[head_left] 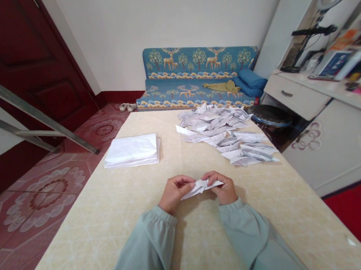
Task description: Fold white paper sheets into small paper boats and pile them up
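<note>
Centre of frame, low: left hand (174,194) and right hand (223,187) both pinch a small folded piece of white paper (201,187), fingers pressed together on its two ends, held just above the pale cream marbled tabletop (112,221). Pale green sleeves (143,262) run down out of the bottom edge, elbows cut off

Bare table surface all around the hands: open stretch to the left edge, to the right edge, and ahead up to the far end. Left table edge runs diagonally from lower left to upper centre; near left corner is blurred

Upper left of the table: neat stack of flat white paper sheets (132,151), close to the left edge, well apart from the hands. Upper right of the table: loose heap of folded white paper shapes (226,136), spilling toward the right edge, near the right hand but not touching

The fold's exact form is hard to make out; fingertips cover its ends. Shelf clutter at right frame edge is blurred. Blue patterned sofa (191,77) stands beyond the table's far end
</note>
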The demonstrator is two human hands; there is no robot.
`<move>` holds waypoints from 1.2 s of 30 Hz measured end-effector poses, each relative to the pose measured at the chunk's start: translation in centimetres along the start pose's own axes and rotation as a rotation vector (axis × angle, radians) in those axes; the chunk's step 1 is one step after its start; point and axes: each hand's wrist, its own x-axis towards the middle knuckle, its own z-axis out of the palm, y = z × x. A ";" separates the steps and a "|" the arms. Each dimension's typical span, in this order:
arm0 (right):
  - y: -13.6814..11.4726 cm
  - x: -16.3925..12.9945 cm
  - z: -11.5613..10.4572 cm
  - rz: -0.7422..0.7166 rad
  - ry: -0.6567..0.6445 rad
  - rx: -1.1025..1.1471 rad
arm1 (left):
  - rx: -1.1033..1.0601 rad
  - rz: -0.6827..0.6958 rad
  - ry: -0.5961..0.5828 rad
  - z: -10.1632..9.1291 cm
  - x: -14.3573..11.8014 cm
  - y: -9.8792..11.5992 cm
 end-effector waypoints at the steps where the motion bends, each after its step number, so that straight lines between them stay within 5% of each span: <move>1: 0.0 0.0 0.0 0.001 -0.001 0.005 | -0.023 -0.025 -0.027 0.0 0.0 0.0; 7: -0.2 -0.2 0.5 0.124 -0.034 0.015 | 0.048 -0.140 -0.307 0.5 -0.1 -0.3; 14: 0.9 -0.3 1.5 0.204 -0.010 0.054 | -0.160 0.074 0.169 2.4 0.0 -0.7; 19: 1.7 -0.5 2.2 0.138 -0.033 -0.142 | -0.219 0.051 0.206 2.8 0.0 -0.6; 25: 0.9 -0.6 1.4 0.051 -0.019 -0.152 | -0.187 0.045 0.119 2.4 0.2 -0.1; 31: -0.2 0.4 3.1 0.274 0.079 -0.004 | -0.334 0.116 0.396 3.0 1.2 0.0; 36: -0.2 3.5 6.1 0.296 0.275 0.194 | -0.621 0.116 0.529 3.9 4.8 0.4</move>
